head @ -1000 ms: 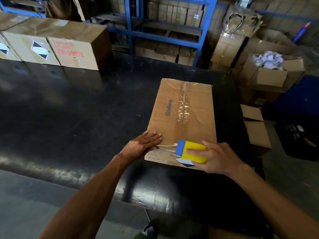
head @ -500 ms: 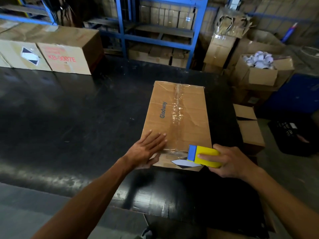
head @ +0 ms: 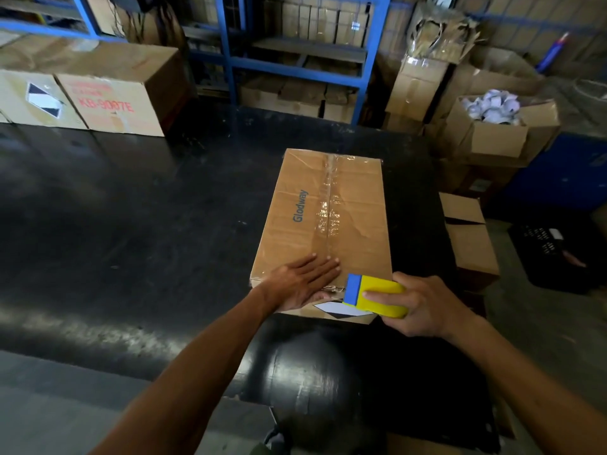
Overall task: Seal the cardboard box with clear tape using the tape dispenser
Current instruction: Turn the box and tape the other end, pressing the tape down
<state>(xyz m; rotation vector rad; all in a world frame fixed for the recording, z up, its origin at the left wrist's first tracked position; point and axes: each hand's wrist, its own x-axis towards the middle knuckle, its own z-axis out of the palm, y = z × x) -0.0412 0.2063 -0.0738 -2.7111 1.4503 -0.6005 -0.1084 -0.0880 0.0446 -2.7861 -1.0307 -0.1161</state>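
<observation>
We work at a wide black table (head: 131, 224) with a glossy, scuffed top that reflects light along its near edge. The cardboard box (head: 354, 231) lies flat on the right part of this table, long axis running away from us, with the word "Glodway" printed in blue on its top. A strip of clear tape (head: 328, 208) runs down the centre seam, wrinkled in places.

Our left hand (head: 302, 284) lies open, palm down, fingers spread, pressing the near left part of the box top. Our right hand (head: 423, 303) is closed around the tape dispenser (head: 374, 295), a yellow body with a blue front end. The dispenser sits at the near right corner of the box, its blue end pointing toward the left hand and just beside it.

At the far left of the table stand two large cartons (head: 98, 90); one bears red lettering. Behind the table, blue shelving (head: 295, 64) holds stacked cartons. To the right, beyond the table edge, an open carton (head: 499, 139) holds white rolls, and a smaller carton (head: 469, 238) sits nearer us.
</observation>
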